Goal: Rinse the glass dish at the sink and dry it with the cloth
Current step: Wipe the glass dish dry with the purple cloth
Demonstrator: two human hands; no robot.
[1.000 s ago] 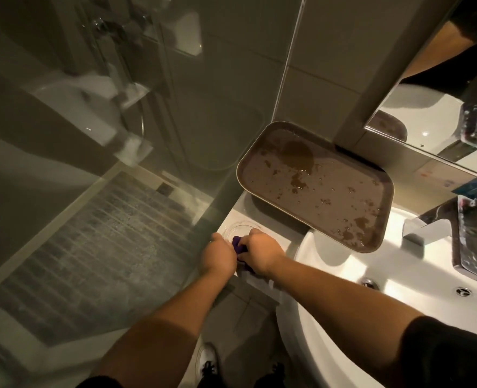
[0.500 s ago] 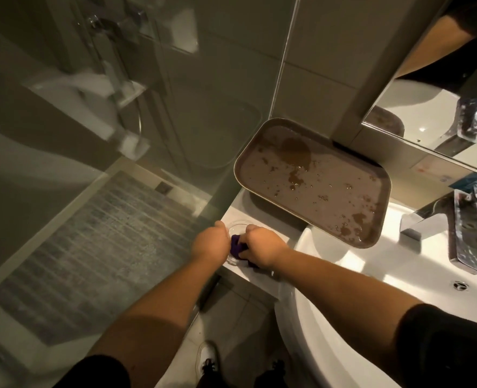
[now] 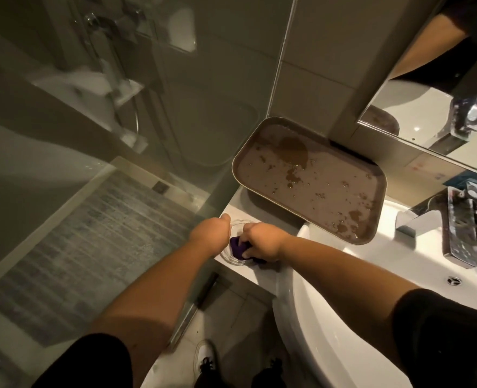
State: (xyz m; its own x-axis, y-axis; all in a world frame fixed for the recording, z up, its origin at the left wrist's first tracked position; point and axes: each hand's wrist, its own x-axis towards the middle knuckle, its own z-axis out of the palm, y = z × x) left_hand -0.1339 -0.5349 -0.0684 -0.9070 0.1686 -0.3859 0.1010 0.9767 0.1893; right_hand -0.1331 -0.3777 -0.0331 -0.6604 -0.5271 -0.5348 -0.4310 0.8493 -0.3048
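While the left hand grips the glass dish rim, right hand fingers press the purple cloth inside it.

The white desk carries a glass dish near its front edge and a wet brown tray at its back.

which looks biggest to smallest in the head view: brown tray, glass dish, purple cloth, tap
1. brown tray
2. tap
3. glass dish
4. purple cloth
The hands hide part of the dish and cloth, so their order is less sure.
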